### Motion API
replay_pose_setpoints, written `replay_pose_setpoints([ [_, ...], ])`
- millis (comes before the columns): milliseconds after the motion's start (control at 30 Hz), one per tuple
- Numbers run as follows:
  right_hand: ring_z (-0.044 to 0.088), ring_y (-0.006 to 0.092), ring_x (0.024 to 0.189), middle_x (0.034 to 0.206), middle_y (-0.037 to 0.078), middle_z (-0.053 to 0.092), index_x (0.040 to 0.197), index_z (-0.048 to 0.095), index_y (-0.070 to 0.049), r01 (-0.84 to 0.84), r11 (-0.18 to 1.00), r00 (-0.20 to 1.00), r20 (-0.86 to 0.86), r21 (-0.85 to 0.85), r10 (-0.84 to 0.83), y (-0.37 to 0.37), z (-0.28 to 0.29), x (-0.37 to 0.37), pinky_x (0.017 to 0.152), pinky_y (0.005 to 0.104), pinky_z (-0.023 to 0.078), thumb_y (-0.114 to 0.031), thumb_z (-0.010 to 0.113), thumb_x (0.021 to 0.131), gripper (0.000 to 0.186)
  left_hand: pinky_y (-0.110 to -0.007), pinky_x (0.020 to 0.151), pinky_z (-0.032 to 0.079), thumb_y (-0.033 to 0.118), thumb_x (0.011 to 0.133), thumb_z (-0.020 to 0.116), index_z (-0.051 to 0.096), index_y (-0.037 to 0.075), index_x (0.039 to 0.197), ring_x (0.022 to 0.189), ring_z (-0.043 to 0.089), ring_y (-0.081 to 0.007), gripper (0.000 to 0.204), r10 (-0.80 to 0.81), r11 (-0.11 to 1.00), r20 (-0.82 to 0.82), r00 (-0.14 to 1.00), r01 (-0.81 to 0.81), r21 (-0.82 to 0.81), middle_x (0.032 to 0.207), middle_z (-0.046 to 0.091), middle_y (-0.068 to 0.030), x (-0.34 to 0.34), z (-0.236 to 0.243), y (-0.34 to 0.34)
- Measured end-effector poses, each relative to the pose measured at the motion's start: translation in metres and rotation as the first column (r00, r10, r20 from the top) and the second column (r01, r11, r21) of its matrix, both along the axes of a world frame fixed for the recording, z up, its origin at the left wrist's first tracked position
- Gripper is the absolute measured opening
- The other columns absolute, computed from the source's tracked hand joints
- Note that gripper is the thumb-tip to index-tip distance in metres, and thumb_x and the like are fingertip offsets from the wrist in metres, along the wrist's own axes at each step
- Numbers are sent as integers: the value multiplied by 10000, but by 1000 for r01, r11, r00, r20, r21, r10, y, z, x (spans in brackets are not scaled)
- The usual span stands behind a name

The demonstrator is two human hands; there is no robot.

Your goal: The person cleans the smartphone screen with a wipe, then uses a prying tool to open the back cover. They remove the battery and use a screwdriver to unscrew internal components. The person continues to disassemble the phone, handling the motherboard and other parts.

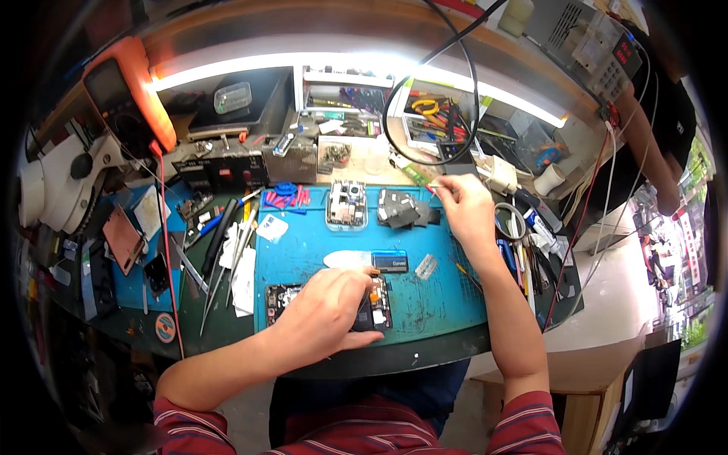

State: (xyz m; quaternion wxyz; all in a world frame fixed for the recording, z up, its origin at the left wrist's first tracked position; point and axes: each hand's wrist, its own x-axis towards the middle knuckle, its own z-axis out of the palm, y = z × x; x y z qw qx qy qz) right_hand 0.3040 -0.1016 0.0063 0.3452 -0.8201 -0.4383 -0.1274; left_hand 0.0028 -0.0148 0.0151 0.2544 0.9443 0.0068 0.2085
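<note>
My left hand (326, 307) spans an opened phone (383, 303) near the mat's front edge, fingers at its far side and thumb at its near side. It covers much of the exposed inside parts. Past the mat's far right part, my right hand (466, 208) is closed in a pinch. A small red bit shows at its fingertips beside a green strip (413, 174); what it holds is too small to name. Just beyond the phone lies a blue-handled flat pry tool (389, 261) with a pale blade. Dark flat pieces (402, 208) are piled near my right hand.
A clear box with phone boards (347, 203) stands on the blue mat (447, 303). Pens and tools crowd both sides. An orange multimeter (129, 98) and a microscope (64, 182) stand left. A black cable (387, 98) loops down overhead. Another person's arm (644, 144) shows right.
</note>
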Motion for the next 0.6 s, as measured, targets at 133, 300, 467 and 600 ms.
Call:
replay_pose_setpoints([
  [133, 683, 133, 773, 922, 78, 757, 1006, 762, -18, -375, 927, 866, -343, 35, 363, -21, 36, -55, 713, 297, 545, -101, 739, 917, 123, -455, 1009, 489, 283, 716, 934, 524, 15, 1189, 1164, 606, -386, 681, 26, 999, -26, 999, -27, -36, 1301, 623, -208, -8, -6, 1],
  [300, 734, 110, 820, 911, 64, 749, 1108, 712, 14, -442, 895, 538, -816, -60, 212, -56, 24, -113, 713, 259, 573, -133, 758, 959, 215, -459, 1023, 484, 279, 713, 935, 526, 14, 1184, 1183, 596, -393, 678, 15, 999, 19, 1000, -15, -36, 1296, 618, -202, -7, -5, 0],
  [467, 739, 132, 835, 967, 83, 748, 1127, 688, 31, -390, 916, 244, -950, 89, 196, -55, 15, -113, 691, 248, 581, -116, 746, 973, 220, -461, 1028, 482, 288, 718, 930, 521, 16, 1196, 1193, 591, -389, 685, -4, 999, 54, 999, 6, -54, 1293, 615, -193, -8, -5, 0],
  [600, 734, 145, 861, 978, 99, 745, 1108, 685, 43, -372, 925, 152, -977, 83, 149, -52, 16, -107, 714, 265, 591, -110, 753, 967, 219, -460, 1035, 476, 299, 725, 924, 517, 15, 1200, 1201, 591, -381, 687, 8, 999, 52, 999, -6, -50, 1307, 609, -190, -7, -9, 0],
])
